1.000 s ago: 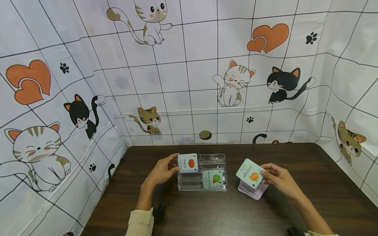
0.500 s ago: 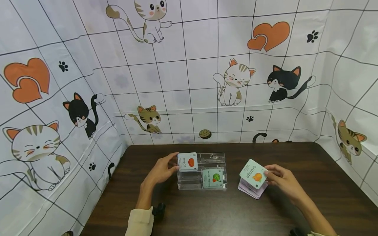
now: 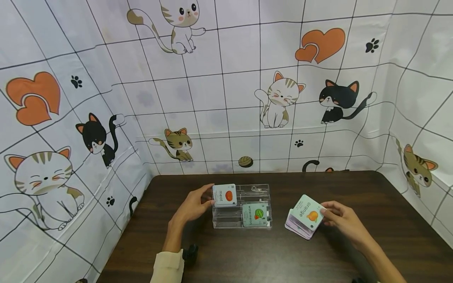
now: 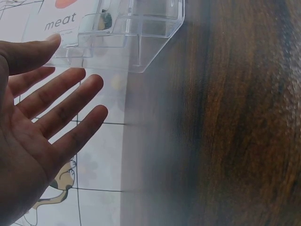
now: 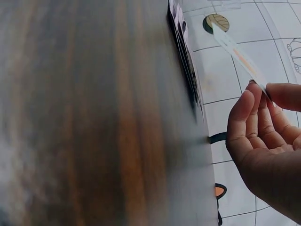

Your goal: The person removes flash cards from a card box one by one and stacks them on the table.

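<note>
"orange" can be read in slanted letters on a pale green square card (image 3: pixel 307 212) with an orange fruit printed on it, in the lower right of the head view. this card is pinched at its edge between the thumb and fingers of the right hand (image 3: pixel 341 221), and above it no grip is needed by a stack of pale lilac cards (image 3: pixel 296 230), partly covered by it in that view. at lower centre, "meat" is printed sideways on a white card with a red picture (image 3: pixel 224 195), set in the upper left of a clear plastic compartment rack (image 3: pixel 226 223); "watermelon" is shown on a pale green card with a melon picture (image 3: pixel 255 215) at its lower right. the left hand (image 3: pixel 192 204) is held at the rack's left edge, its fingers spread and nearly straight in the left wrist view; whether the rack is touched cannot be told.
</note>
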Tool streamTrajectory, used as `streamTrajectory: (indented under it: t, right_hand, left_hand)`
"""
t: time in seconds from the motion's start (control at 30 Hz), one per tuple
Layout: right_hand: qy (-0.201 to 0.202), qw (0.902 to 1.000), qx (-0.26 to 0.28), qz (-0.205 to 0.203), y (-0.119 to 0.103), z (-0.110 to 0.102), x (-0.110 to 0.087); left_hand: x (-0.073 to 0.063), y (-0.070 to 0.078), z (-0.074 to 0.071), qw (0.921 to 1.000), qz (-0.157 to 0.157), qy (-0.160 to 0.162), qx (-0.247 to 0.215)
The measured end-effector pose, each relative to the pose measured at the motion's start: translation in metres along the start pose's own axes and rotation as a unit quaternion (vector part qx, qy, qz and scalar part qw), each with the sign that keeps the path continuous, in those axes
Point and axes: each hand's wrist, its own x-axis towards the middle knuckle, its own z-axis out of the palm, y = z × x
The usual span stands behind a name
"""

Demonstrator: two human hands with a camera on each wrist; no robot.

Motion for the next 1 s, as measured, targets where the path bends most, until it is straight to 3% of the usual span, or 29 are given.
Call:
streamTrajectory:
  t: [1.0]
  right_hand:
    - [-0.029,0.9991,-0.028,0.011,0.0006,-0.0023,-0.0013]
  left_hand:
    - [0.0001,-0.0007,0.0006,1.0,-0.007,0.001,0.0]
